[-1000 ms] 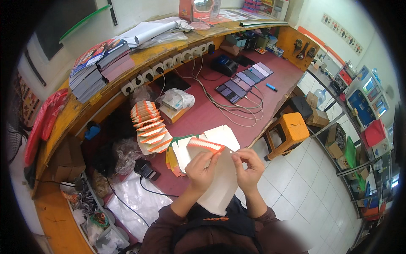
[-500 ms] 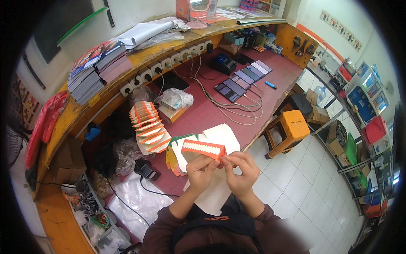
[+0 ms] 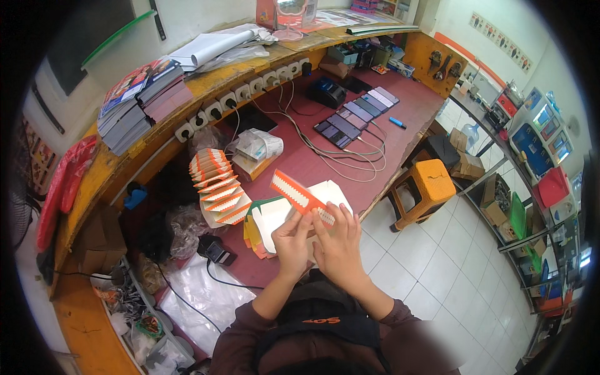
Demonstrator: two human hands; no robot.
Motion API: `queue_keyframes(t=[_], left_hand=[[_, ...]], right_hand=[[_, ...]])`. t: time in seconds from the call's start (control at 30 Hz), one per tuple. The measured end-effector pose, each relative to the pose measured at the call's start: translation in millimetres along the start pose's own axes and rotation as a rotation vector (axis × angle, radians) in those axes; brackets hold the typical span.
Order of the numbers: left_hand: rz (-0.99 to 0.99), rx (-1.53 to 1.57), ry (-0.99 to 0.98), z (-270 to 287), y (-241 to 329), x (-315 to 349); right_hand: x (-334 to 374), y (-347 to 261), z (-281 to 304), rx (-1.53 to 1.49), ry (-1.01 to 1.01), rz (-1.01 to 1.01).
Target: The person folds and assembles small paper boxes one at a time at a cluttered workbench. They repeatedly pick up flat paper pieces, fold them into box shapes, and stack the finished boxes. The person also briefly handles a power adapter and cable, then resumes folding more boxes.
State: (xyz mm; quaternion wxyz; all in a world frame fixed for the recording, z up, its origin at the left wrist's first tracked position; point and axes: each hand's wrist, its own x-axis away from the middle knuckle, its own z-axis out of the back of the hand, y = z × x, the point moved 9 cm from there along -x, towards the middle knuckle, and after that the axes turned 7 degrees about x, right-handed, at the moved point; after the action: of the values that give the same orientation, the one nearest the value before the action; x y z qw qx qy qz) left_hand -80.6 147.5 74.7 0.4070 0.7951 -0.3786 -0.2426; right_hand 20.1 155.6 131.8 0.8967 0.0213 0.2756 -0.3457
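Both my hands are raised over the near edge of the red desk, gripping a folded orange paper strip (image 3: 289,188) with a white zigzag pattern. My left hand (image 3: 291,245) pinches it near its middle from below. My right hand (image 3: 339,242) has its thumb beside the left fingertips and its other fingers laid over the strip's right end. Behind and below the strip lie white cut-paper pieces (image 3: 267,220), with green, yellow and orange paper edges showing beneath. To the left, a curved row of folded orange-and-white paper pieces (image 3: 220,189) stands on the desk.
Several phones (image 3: 356,114) with cables lie further back on the desk (image 3: 294,156). Clear plastic bags (image 3: 194,300) and a small black device (image 3: 217,251) are at the near left. A yellow stool (image 3: 425,190) stands on the tiled floor at the right.
The strip has turned from nearly level to slanting, its left end now higher. My right hand has moved from pinching its right corner to lying over that end. The white sheet below my hands is mostly hidden.
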Motion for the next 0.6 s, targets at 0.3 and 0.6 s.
queue_keyframes(t=[0.3, 0.6], left_hand=[[0.235, 0.590, 0.165, 50.4, -26.9, -28.3], [-0.093, -0.051, -0.040, -7.6, -17.1, 5.8]], right_hand=[[28.5, 76.6, -12.7, -0.456, 0.126, -0.487], [15.7, 53.2, 9.4, -0.378, 0.401, -0.179]])
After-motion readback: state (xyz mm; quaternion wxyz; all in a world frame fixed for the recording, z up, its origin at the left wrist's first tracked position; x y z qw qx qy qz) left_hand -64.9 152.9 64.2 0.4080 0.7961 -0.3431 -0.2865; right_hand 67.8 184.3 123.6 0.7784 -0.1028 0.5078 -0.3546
